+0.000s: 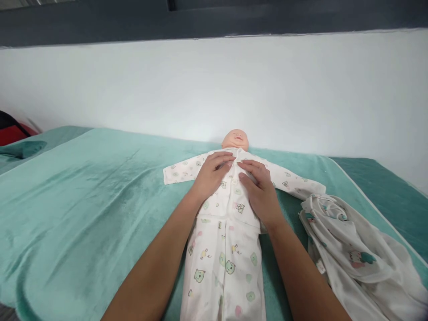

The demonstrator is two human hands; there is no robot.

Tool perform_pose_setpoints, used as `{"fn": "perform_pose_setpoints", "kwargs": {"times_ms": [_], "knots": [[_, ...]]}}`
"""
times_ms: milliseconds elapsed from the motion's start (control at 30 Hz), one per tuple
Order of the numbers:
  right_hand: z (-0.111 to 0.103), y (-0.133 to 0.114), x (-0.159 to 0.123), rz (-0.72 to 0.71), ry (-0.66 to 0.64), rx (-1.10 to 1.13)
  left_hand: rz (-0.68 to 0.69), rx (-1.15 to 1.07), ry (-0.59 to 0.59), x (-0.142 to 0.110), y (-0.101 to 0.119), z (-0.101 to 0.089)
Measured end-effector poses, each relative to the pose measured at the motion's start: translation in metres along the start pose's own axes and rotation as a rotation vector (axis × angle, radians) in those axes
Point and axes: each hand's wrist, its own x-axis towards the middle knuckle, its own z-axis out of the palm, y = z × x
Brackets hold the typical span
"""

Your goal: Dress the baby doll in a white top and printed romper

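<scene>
A baby doll (235, 139) lies on its back, head toward the wall, in a white long-sleeved top (219, 196) and white trousers (224, 272) printed with small bears. My left hand (214, 171) rests on the left side of the top's chest, fingers stretched toward the front opening. On the other side of that opening, my right hand (259, 183) touches the cloth with its fingers a little bent and its thumb apart. Neither hand has visibly gripped anything. Both sleeves are spread out sideways. The doll's own hands and feet do not show.
A teal plush blanket (87, 209) covers the bed under the doll. To the right lies a crumpled white printed cloth (361, 258), touching the right sleeve's end. Behind the head rises a white wall (214, 89). A red and black item (15, 131) is at the far left.
</scene>
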Motion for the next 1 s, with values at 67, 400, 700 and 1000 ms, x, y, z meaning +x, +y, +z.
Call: {"fn": "perform_pose_setpoints", "kwargs": {"times_ms": [67,400,700,1000], "knots": [[-0.0001,0.0003,0.0006,0.003,-0.002,0.005,0.005,-0.005,0.002,-0.0001,0.0000,-0.0004],[-0.0005,-0.0026,0.0050,0.032,-0.065,-0.021,0.018,0.005,-0.010,0.0015,-0.0031,-0.0005],[0.0007,-0.0012,0.0060,0.022,-0.007,0.006,-0.009,-0.015,0.007,-0.0001,-0.0008,-0.0003],[0.0012,-0.0007,0.0076,0.025,-0.018,0.029,-0.030,-0.031,0.014,-0.0003,0.0000,-0.0007]]}}
